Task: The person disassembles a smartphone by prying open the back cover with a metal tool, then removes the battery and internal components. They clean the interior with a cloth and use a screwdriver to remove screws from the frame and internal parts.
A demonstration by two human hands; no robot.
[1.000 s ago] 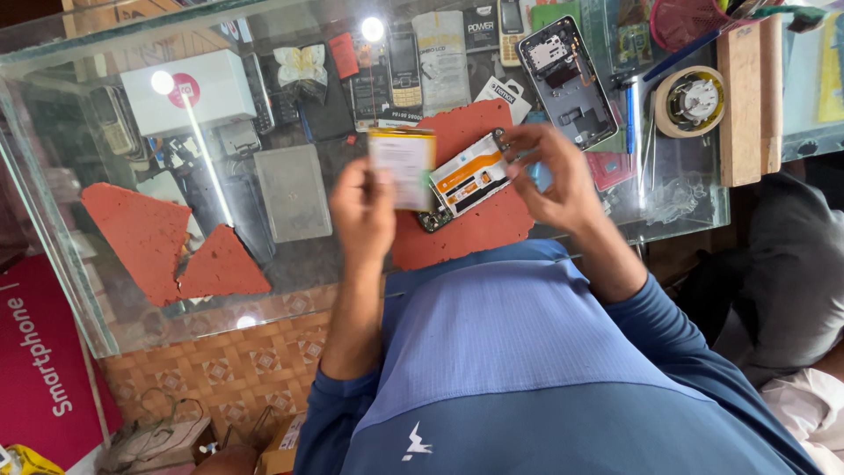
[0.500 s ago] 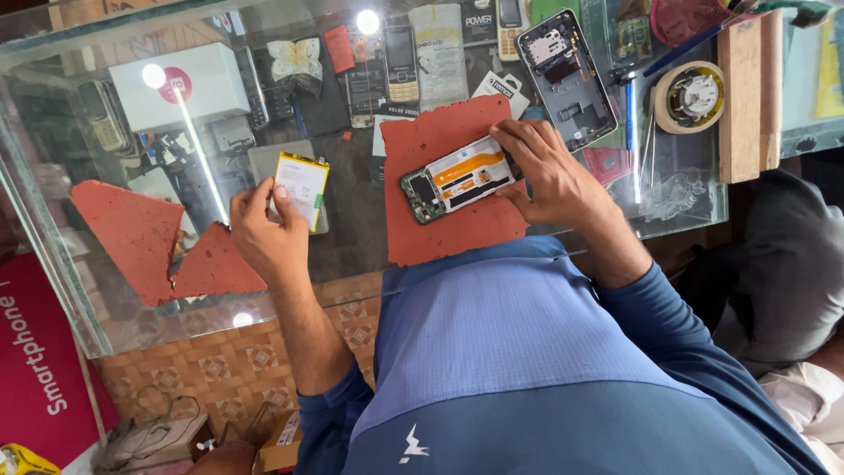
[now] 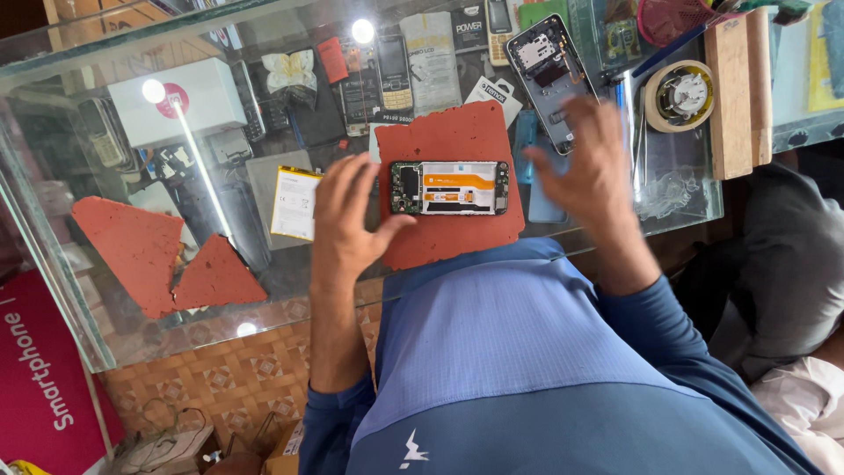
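A glass tabletop point(image 3: 105, 290) fills the upper part of the frame, forming the top of a glass display case. Two bright round lamp reflections point(image 3: 362, 31) and one long streak of glare shine on it at upper left and upper middle. Under the glass at lower left lies a floor of orange patterned tiles point(image 3: 211, 378). A magenta sign panel point(image 3: 44, 387) leans at the far lower left.

Opened phone on a red mat, between two hands

The opened phone point(image 3: 449, 187) lies flat on the red mat point(image 3: 453, 141); left hand point(image 3: 347, 220) at 9 o'clock, right hand point(image 3: 587, 167) at 3 o'clock, blurred.
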